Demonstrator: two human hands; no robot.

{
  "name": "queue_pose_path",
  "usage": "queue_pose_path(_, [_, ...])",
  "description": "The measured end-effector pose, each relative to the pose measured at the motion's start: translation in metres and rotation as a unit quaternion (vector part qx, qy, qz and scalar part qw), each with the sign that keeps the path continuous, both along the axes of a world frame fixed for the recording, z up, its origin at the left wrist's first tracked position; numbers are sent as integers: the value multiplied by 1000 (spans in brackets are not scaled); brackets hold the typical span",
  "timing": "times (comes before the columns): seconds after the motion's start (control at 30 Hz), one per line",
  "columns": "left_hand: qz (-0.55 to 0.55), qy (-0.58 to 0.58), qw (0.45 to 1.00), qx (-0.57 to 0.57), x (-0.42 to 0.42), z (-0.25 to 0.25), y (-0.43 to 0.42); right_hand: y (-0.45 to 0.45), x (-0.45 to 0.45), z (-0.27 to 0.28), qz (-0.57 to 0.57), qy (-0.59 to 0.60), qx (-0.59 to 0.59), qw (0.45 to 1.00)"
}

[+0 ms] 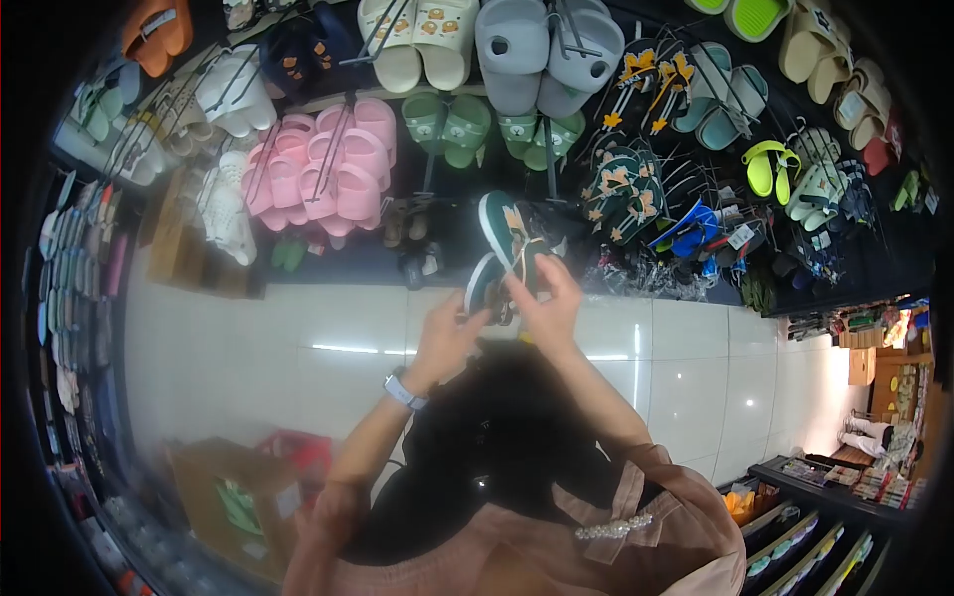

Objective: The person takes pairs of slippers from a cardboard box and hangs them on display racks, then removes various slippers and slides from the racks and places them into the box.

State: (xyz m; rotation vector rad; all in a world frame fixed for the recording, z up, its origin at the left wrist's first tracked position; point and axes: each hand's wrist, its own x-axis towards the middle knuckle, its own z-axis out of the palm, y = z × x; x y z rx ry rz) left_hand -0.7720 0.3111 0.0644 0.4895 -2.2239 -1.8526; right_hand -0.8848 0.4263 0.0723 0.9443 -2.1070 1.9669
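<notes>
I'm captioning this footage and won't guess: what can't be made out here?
All in the head view:
- Left hand: some fingertips, hidden by the green sandals.
- Watch: its display, too small and blurred.
- White tag among the hanging footwear: its print, too small.
- Cardboard box: its lower contents, hidden by its walls.

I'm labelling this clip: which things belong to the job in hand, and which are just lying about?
In the job:
- green sandals, held between left hand and right hand

Just about:
- pink slides
- grey slides
- watch
- box
</notes>
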Motion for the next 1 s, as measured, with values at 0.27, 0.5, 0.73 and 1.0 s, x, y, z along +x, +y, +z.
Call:
queue_pose_path(0.27, [-23,-21,991,131,-20,-19,8,45,-34,-26,-84,-34,54,994])
queue_pose_path(0.5, [-60,-43,990,124,-81,-24,29,85,-72,-44,-119,-109,27,987])
queue_pose_path(0.73, [-99,-74,984,129,-169,-29,73,135,-138,-98,-179,-155,81,968])
queue_pose_path(1.0, [-154,-138,978,16,-277,-84,109,185,-209,-123,-146,-357,-42,922])
